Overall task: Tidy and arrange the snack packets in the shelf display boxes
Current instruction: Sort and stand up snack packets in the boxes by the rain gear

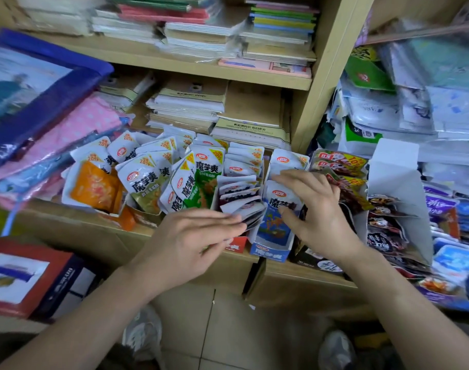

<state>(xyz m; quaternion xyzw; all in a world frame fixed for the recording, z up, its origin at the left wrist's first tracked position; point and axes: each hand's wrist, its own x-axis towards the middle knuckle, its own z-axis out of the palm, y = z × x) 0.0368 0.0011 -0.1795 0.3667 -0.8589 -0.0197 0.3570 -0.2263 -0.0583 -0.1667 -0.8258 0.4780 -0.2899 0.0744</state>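
Several display boxes of snack packets stand in a row on the wooden shelf edge. My left hand (193, 236) lies flat with straight fingers, touching the front of the dark packets (241, 198) in the red box (237, 245). My right hand (313, 206) reaches into the blue box (272, 252); its fingers are spread over the white-and-blue packets (282, 201), thumb at the front packet and fingertips on a packet further back. To the left, green packets (198, 188), olive packets (145, 185) and orange packets (94, 188) stand loosely and lean.
Red-labelled packets (340, 166) and a tall white box (398, 188) of dark packets stand to the right. Notebook stacks (190, 102) fill the shelves behind. Blue and pink bags (41, 102) lie left; a red-and-navy box (22, 276) sits lower left. Tiled floor and shoes are below.
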